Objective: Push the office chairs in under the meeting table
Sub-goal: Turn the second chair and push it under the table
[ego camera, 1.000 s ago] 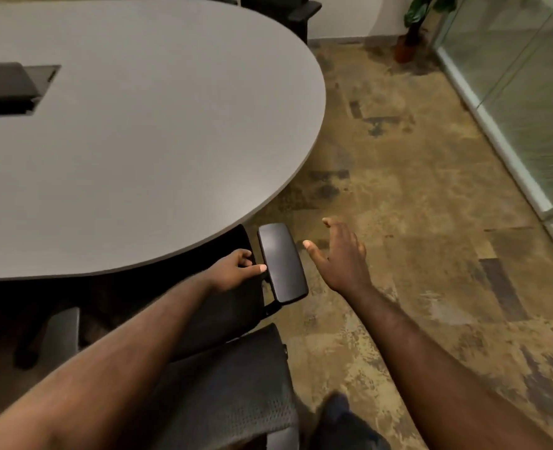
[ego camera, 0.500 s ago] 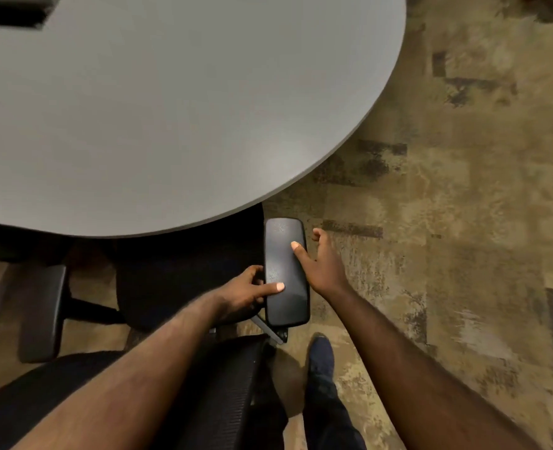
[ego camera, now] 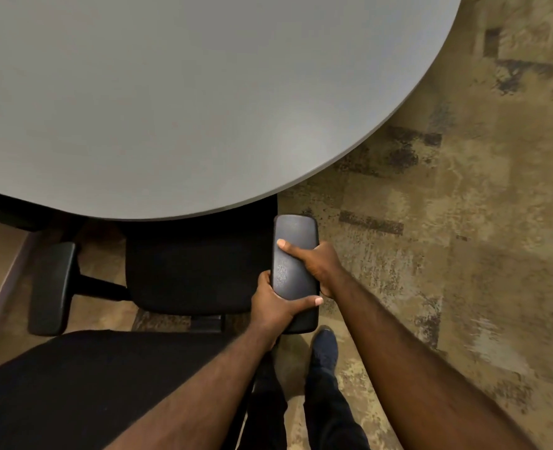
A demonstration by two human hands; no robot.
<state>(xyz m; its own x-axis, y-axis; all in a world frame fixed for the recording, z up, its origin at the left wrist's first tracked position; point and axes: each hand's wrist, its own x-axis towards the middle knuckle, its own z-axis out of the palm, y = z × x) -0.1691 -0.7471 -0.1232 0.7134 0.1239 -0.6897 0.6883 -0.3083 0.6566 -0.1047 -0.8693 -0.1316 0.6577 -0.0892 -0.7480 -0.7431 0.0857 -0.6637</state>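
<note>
1. The office chair's left armrest (ego camera: 53, 287), a black pad on a dark stem, sits out in the open over the floor, short of the worktop's near edge.
2. The office chair (ego camera: 187, 271) faces the grey oval worktop (ego camera: 187, 92); the front of its black seat is tucked under the near curved edge, while the backrest (ego camera: 90, 384) stands out below it, nearest the camera.
3. The left hand (ego camera: 273, 305) grips the near end of the right armrest (ego camera: 294, 271), thumb laid across the pad's top, fingers wrapped under its inner side.
4. The right hand (ego camera: 317, 264) grips the same armrest from its outer side, thumb stretched across the top.
5. A dark shoe (ego camera: 324, 347) stands on the mottled tan carpet (ego camera: 447, 238) just beside the armrest's near end.
</note>
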